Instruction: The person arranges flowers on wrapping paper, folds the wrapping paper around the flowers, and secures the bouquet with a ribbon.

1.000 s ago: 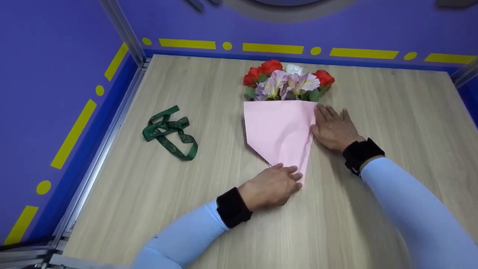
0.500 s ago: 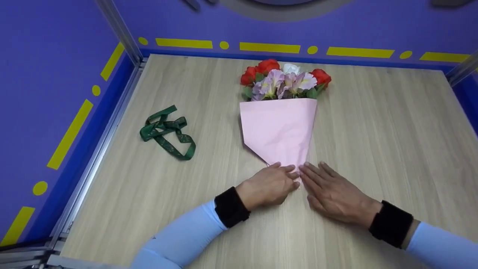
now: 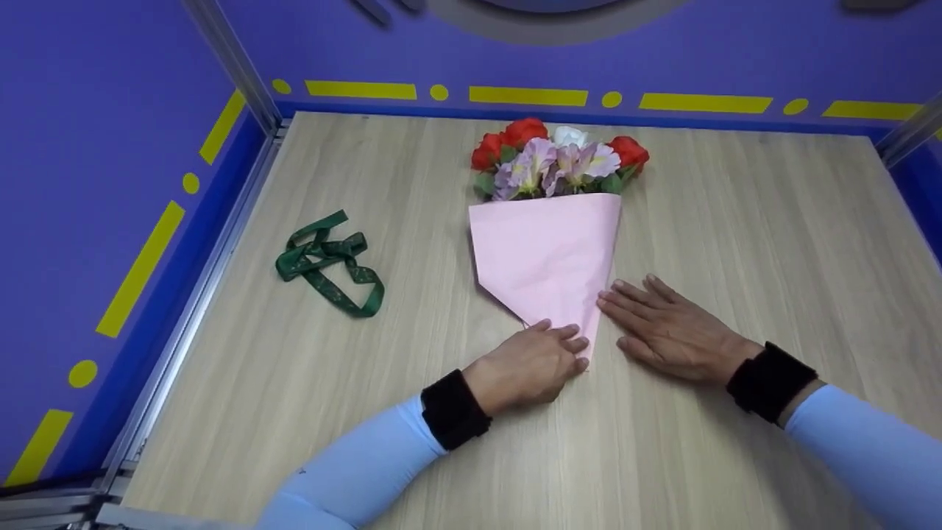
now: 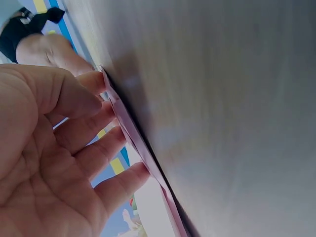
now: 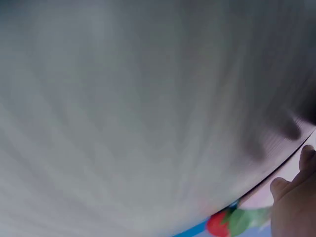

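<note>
A bouquet wrapped in pink paper (image 3: 548, 246) lies on the table, its red, white and lilac flowers (image 3: 559, 162) showing above the paper's top edge. My left hand (image 3: 526, 368) presses its fingertips onto the narrow lower end of the wrap. In the left wrist view those fingers (image 4: 121, 185) rest on the pink sheet (image 4: 131, 131), held close to the tabletop. Flat beside the wrap's right folded edge lies my right hand (image 3: 673, 331), fingers straight, fingertips right at that edge. The flower stems are hidden inside the paper.
A loosely tangled dark green ribbon (image 3: 331, 261) lies left of the bouquet on the wood-grain table (image 3: 773, 243). Blue panels (image 3: 132, 132) with yellow marks stand along the back and left sides, joined by a metal corner post (image 3: 232, 62).
My right hand has slid from the upper right edge of the wrap down to its lower tip, then partway back up. The right edge looks smoother. My left hand has stayed in place.
</note>
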Motion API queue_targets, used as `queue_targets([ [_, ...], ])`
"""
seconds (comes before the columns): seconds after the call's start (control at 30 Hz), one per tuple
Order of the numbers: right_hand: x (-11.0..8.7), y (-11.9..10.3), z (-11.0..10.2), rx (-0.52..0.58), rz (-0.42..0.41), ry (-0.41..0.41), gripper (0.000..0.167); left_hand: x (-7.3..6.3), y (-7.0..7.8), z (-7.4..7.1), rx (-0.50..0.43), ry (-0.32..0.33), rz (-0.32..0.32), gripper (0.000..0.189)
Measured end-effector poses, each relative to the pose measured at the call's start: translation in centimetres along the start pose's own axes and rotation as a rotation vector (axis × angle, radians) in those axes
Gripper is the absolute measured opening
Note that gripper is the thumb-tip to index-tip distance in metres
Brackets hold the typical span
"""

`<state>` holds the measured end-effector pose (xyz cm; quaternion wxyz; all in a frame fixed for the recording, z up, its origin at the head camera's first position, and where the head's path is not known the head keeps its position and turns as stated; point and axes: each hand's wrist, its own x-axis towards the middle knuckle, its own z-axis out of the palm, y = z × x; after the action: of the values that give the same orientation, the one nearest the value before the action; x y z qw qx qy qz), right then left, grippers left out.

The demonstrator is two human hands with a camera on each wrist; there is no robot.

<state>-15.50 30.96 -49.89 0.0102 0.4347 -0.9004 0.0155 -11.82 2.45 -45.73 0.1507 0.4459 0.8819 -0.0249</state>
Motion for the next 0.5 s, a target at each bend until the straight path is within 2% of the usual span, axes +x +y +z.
queue_targets([
  [0.17,0.9,2.1,-0.2,0.007,0.051,-0.012,0.06,-0.1,0.0,-0.1,0.079,-0.008,0.029,0.043],
  [0.3,1.1,2.2,-0.3,0.005,0.092,-0.02,0.061,-0.1,0.1,-0.3,0.062,-0.018,0.022,0.043],
  [0.5,1.4,1.0,-0.1,0.025,0.034,-0.034,0.067,-0.1,-0.1,-0.3,0.044,-0.013,0.012,0.043],
])
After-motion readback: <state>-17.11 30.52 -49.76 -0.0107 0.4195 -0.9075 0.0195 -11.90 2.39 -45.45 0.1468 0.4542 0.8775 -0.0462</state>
